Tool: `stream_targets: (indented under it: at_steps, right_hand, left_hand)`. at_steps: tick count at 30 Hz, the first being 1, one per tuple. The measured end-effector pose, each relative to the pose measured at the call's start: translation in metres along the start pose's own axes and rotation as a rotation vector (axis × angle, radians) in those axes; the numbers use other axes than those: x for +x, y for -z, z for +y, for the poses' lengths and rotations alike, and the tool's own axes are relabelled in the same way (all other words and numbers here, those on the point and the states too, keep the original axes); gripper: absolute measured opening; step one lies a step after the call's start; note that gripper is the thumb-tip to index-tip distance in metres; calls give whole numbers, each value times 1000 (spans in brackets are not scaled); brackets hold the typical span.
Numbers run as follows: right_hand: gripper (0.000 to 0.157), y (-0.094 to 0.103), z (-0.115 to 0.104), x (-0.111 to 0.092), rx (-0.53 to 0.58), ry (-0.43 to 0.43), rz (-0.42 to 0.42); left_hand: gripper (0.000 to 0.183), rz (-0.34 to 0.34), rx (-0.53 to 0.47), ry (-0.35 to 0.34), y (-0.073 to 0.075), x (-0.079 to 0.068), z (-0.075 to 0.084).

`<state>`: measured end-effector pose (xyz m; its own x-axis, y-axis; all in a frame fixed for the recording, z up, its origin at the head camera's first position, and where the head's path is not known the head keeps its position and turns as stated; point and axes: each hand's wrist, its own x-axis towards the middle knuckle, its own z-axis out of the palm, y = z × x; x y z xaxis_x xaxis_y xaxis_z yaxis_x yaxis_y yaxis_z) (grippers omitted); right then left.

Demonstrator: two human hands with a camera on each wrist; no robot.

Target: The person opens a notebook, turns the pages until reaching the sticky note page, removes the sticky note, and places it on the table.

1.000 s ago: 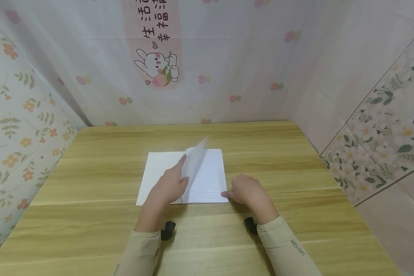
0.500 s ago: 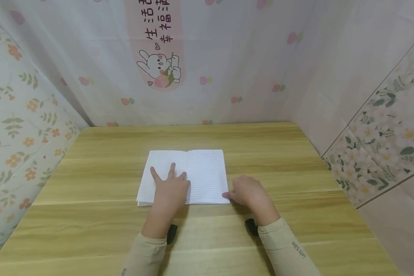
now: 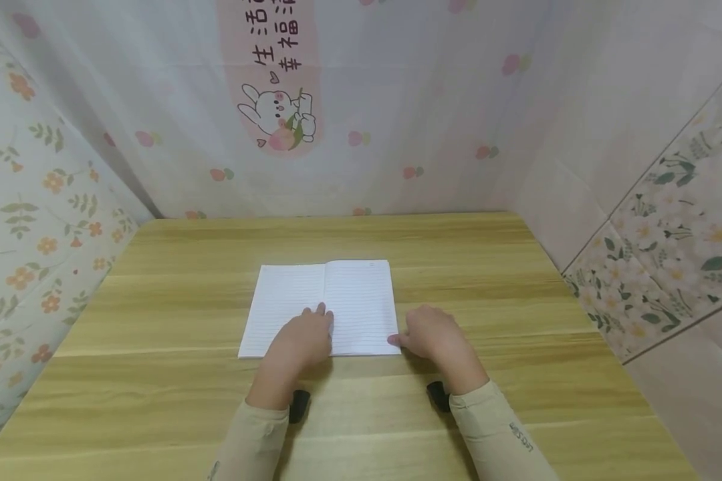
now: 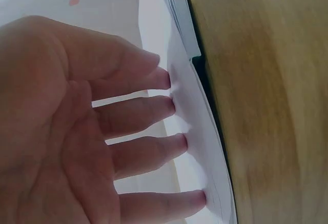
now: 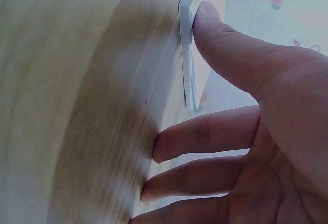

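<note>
Open notebook seen on the worktop, near its middle; ruled pages exposed on both sides of the fold. Left page partly covered by the left hand, placed by the lower part of the fold. In the left wrist view, its four fingers are extended, slightly parted, tips pressed to the paper; nothing is gripped. Lower right corner of the notebook pressed from above by the thumb of the right hand; the other fingers are spread, tips rested on the worktop just beside. Both forearms covered by beige sleeves. Rear backed by a printed cloth, marked with a rabbit.
</note>
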<state>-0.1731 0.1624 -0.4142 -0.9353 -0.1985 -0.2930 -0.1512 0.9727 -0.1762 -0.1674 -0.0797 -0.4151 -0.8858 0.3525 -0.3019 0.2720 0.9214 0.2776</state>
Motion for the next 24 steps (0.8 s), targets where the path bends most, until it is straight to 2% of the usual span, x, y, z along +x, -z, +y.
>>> stream_targets:
  at_steps: [4,13,24]
  right_hand:
    - [51,1,0,0,-5,8,3]
    - [52,3,3,-3,8,38,-8]
    - [55,6,4,-5,13,53,-20]
  left_hand:
    - [49,28,30,-14,2,3,1]
    - [43,80,16,-33,-1,4,1]
    - [31,96,29,-31,0,6,2]
